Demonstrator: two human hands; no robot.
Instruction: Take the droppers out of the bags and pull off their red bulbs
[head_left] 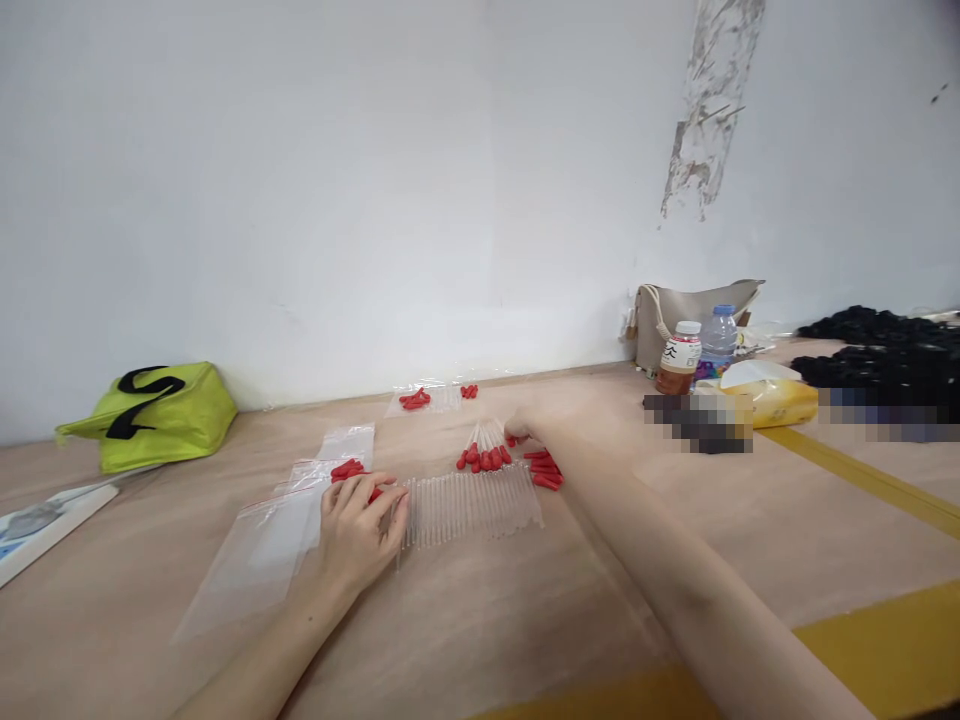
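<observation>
Clear slim glass tubes (472, 507) lie side by side in a row on the brown tabletop. At the row's left end rests my left hand (356, 530), its fingers bent and slightly apart over some red rubber bulbs (347, 469). Behind the row, droppers with red bulbs (489, 459) fan out, bulbs toward me. My right hand (526, 426) reaches in beside them, fingertips closed on a red bulb that is partly hidden. More red bulbs (546, 470) lie under my right wrist, at the row's right end.
Clear zip bags (255, 560) lie left of my left hand. Farther back sit a bag with red bulbs (415, 399) and a small red cluster (469, 391). A lime-green bag (169, 415) stands left; bottles (679, 358), a yellow tissue pack (772, 400) and black material (892, 350) stand right.
</observation>
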